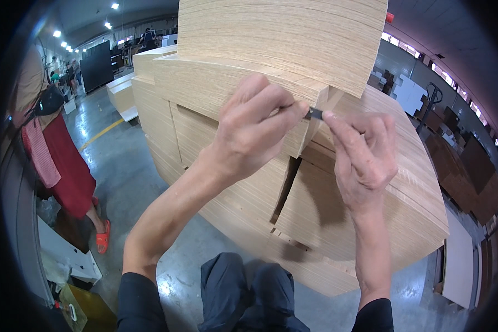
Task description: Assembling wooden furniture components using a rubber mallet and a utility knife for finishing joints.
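Note:
Between my two hands is a small dark flat piece (pixel 316 113), too small to make out its kind. It lies at the end corner of a light wood-grain board (pixel 293 83). My left hand (pixel 254 124) is closed, its thumb and finger pinched at the left end of the piece. My right hand (pixel 365 152) is also closed, with its fingertips on the right end. Below the hands stands a stack of light wooden panels and box-like parts (pixel 321 202), with a dark slot (pixel 286 191) in it. A large wood-grain panel (pixel 282 33) rises just beyond my fingers.
On the left stands a person in a red garment (pixel 69 160) and orange sandals. White and yellowish boards (pixel 66 249) lie at lower left. To the right, a pallet jack handle (pixel 432 94) and brown boards (pixel 454 177) are beside the stack. More people are far back.

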Demonstrator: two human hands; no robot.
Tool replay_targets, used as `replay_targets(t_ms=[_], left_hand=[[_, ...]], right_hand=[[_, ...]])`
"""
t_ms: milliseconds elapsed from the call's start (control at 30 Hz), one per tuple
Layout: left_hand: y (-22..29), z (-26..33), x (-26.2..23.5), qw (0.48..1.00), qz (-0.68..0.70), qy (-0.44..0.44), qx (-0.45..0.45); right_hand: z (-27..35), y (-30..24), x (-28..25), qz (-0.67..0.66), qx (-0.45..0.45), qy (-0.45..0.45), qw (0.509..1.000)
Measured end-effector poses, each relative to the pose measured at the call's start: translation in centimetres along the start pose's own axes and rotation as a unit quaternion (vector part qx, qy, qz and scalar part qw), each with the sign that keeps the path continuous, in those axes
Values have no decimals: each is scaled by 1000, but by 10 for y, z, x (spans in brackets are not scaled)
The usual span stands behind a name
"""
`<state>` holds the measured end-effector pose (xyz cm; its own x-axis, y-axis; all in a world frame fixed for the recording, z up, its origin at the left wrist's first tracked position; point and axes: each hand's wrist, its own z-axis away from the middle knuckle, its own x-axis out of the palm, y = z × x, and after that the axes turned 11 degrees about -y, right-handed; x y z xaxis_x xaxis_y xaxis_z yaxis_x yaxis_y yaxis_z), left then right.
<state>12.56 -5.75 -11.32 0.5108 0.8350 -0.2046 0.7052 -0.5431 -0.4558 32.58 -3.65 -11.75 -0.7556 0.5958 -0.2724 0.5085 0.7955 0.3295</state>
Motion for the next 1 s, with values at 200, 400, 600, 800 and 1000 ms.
replay_targets(t_ms=[200,400,600,800,1000], left_hand=[[-2,-7,-2,999,29,13,-16],[1,9,2,1000,-12,-2,-18],[39,72,4,997,22,-52,-52],[45,30,-20,996,11,-63,-57],[21,-25,-28,999,-40,-29,5]], right_hand=[[-10,3,-3,1,-24,20,1000],[4,3,5,14,-40,11,999],[60,-25,12,-19,-33,-74,997],[35,-19,-3,-2,-17,-40,999],[-15,10,8,7,-24,68,997]])
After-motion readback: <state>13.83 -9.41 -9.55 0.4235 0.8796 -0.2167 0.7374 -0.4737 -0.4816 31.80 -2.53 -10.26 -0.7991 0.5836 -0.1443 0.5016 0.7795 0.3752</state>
